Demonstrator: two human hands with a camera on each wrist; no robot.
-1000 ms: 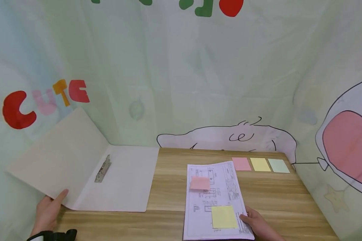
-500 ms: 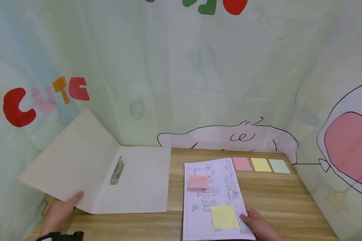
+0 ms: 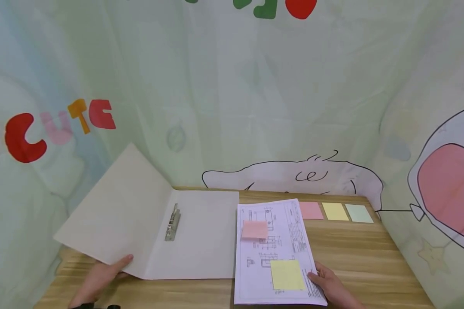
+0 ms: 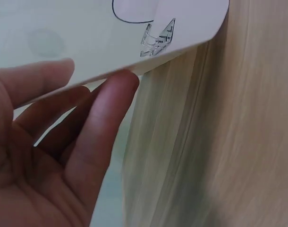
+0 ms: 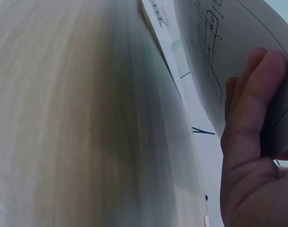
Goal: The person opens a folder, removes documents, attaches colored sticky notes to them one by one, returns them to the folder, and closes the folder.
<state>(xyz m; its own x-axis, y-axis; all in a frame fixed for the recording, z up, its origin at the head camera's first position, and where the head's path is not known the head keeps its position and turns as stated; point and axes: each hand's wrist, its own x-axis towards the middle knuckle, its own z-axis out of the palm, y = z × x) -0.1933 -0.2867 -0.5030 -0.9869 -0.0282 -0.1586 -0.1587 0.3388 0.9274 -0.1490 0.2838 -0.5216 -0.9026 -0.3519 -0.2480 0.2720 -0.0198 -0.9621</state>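
Observation:
A white file folder (image 3: 201, 240) lies spread on the desk, its left cover (image 3: 120, 214) tilted up. Its metal clip (image 3: 172, 223) sits near the spine. My left hand (image 3: 104, 274) grips the bottom edge of that cover, thumb on the inside, fingers beneath, as the left wrist view confirms. My right hand (image 3: 332, 285) holds a sheaf of technical drawings (image 3: 259, 279) by its lower right edge; fingers press the printed underside (image 5: 229, 28), raised off the desk. A pink sticky note (image 3: 254, 229) and a yellow sticky note (image 3: 287, 274) are on the top sheet.
Pink (image 3: 311, 210), yellow (image 3: 335, 211) and pale green (image 3: 359, 213) sticky notes lie in a row at the back right of the wooden desk (image 3: 363, 253). A printed curtain (image 3: 232, 94) hangs behind and at both sides.
My left hand has drawn the folder to the right, so its right edge now meets the drawings' left edge in the head view. The right hand and drawings have barely shifted.

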